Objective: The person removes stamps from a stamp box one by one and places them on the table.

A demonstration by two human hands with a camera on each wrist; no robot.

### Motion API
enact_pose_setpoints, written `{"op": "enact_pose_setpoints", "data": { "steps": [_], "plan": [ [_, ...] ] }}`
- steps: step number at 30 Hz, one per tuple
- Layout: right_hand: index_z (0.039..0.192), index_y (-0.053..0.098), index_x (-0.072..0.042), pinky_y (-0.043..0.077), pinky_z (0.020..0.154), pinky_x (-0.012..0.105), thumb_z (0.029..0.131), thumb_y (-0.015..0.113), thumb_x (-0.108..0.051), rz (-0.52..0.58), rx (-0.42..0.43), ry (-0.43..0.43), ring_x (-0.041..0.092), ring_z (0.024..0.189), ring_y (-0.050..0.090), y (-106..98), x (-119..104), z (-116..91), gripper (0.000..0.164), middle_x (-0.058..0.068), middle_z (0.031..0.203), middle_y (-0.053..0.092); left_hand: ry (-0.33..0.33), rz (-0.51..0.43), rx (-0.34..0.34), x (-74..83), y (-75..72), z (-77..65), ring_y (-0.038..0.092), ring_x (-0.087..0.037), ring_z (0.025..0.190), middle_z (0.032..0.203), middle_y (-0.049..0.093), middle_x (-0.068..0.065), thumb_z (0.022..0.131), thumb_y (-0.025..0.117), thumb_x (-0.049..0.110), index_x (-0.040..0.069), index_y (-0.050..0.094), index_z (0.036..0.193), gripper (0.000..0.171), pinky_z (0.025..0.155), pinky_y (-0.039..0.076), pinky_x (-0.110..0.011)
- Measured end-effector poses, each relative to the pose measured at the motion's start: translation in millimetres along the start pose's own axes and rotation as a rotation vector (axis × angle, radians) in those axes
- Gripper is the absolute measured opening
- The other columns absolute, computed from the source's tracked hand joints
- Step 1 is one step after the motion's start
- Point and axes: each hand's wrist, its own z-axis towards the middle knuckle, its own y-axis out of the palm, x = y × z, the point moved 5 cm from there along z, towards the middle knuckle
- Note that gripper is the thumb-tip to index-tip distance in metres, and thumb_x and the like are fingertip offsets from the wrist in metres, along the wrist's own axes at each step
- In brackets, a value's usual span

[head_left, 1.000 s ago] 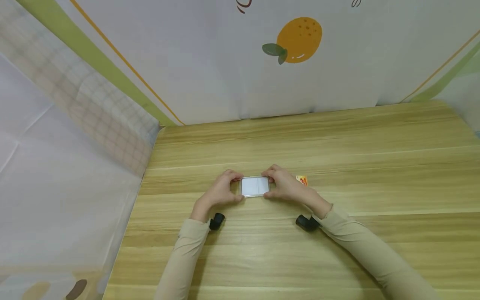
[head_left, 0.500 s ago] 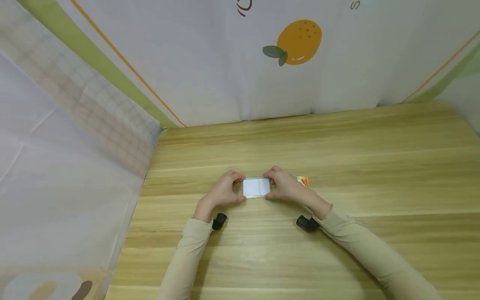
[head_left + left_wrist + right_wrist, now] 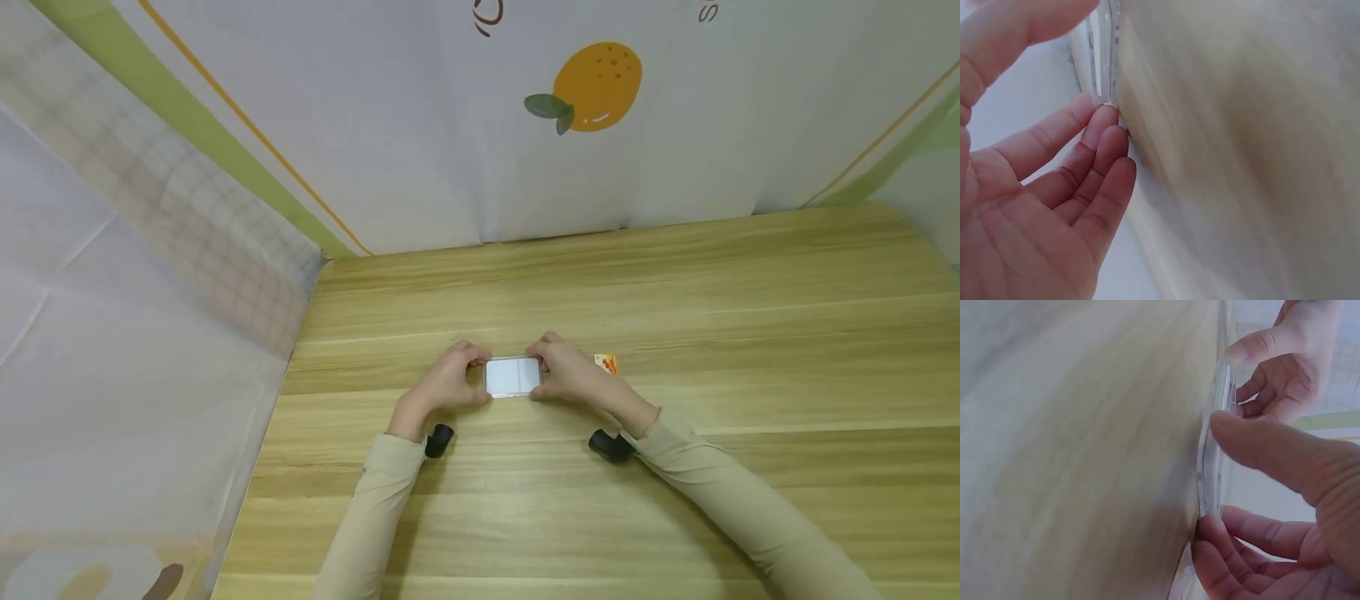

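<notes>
A flat, clear-edged rectangular case (image 3: 513, 377) with a white face lies between my two hands, at or just above the tabletop. My left hand (image 3: 444, 385) grips its left end, thumb at the near corner and fingers at the far one. At the opposite end my right hand (image 3: 572, 372) holds it the same way. Seen edge-on in the right wrist view, the thin transparent case (image 3: 1212, 450) has the right thumb and fingertips against it. The left wrist view shows only one end of the case (image 3: 1105, 56), with fingertips touching its corner.
A small orange-and-white packet (image 3: 606, 363) lies just right of my right hand, partly behind the wrist. Black wrist camera mounts (image 3: 439, 441) jut out beside both sleeves. The wood-grain table (image 3: 712, 350) meets a printed cloth wall (image 3: 420, 150) at the back.
The head view has shifted slightly. Both hands keep their grip on the case, and it stays in nearly the same place. The faint line across its white face varies.
</notes>
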Motion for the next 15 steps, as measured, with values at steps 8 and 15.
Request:
{"op": "enact_pose_setpoints", "data": {
  "steps": [8, 15],
  "plan": [
    [0.112, 0.058, 0.013, 0.049, 0.07, 0.025, 0.068, 0.083, -0.008, 0.01, -0.002, 0.01, 0.021, 0.082, 0.052, 1.4, -1.1, 0.2, 0.055, 0.016, 0.101, 0.053, 0.0, 0.006, 0.012, 0.4, 0.8, 0.5, 0.052, -0.025, 0.102, 0.108, 0.056, -0.01, 0.067, 0.081, 0.004, -0.004, 0.059, 0.115, 0.053, 0.094, 0.044, -0.036],
    [0.113, 0.058, 0.012, 0.049, 0.069, 0.025, 0.068, 0.084, -0.009, 0.002, 0.002, 0.019, 0.02, 0.082, 0.052, 2.9, 0.5, 0.5, 0.057, 0.015, 0.1, 0.053, -0.006, -0.002, 0.008, -0.9, 1.7, 0.9, 0.051, -0.025, 0.104, 0.11, 0.055, -0.01, 0.068, 0.08, 0.005, -0.004, 0.059, 0.116, 0.054, 0.094, 0.044, -0.036]
  ]
}}
